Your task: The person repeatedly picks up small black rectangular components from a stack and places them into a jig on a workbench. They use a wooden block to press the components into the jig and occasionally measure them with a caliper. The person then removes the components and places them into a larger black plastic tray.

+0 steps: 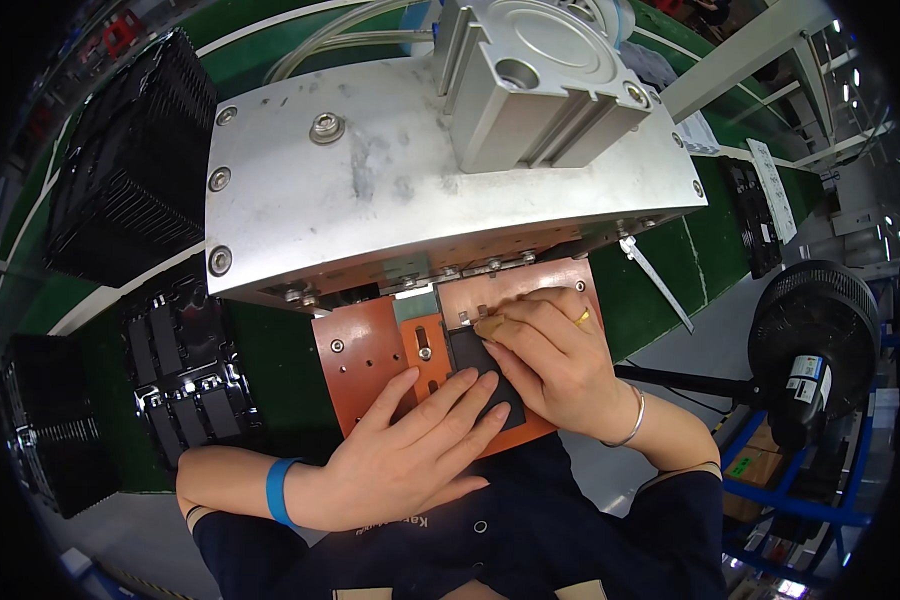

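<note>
A flat dark grey rectangular piece (469, 352) lies on an orange-brown fixture plate (358, 338) in front of me. My left hand (400, 455) is open, its spread fingertips resting on the piece and on the plate beside it. My right hand (555, 365) has its thumb and fingers pinched together at the far end of the piece, by small metal tabs. A tan cover seems to sit on one right fingertip. What lies between those fingertips is hidden. An orange slotted strip (423, 345) runs along the left side of the piece.
A large silver metal press (370, 190) with a cylinder block (540, 90) overhangs the plate's far edge. Left are stacked black plastic trays (135, 170) and a tray holding dark pieces (185, 360). To the right are a metal caliper (660, 285) and a black fan (810, 345).
</note>
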### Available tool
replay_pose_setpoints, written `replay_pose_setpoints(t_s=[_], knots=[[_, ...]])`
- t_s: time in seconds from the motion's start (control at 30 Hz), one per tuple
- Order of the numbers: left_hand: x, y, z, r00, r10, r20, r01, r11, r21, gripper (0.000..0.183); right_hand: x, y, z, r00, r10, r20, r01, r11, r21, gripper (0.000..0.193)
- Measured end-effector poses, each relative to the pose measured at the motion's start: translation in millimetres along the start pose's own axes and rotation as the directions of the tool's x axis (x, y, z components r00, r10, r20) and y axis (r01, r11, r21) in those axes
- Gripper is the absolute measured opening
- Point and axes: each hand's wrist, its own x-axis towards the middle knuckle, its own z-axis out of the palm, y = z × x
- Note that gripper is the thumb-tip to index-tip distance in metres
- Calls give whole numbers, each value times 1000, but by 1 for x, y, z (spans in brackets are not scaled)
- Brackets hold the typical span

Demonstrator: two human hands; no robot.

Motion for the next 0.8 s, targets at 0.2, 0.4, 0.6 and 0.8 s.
replay_pose_setpoints(t_s=[0.2, 0.4, 0.6, 0.8], knots=[[0, 0, -1, 1000, 3, -3, -2, 1000, 17, 61, 5, 0, -2, 998, -55, 37, 58, 993, -101, 29], [1, 0, -3, 1000, 1, -8, -1, 1000, 6, 61, 5, -2, 0, 998, -9, 60, 19, 986, -163, 28], [0, 0, -1, 1000, -5, 10, 5, 1000, -24, 61, 2, -1, 1, 996, 87, -5, -87, 993, -83, 31], [2, -1, -1, 1000, -1, -3, 1, 1000, -14, 62, 3, 3, 0, 998, -11, 56, 17, 994, -105, 32]])
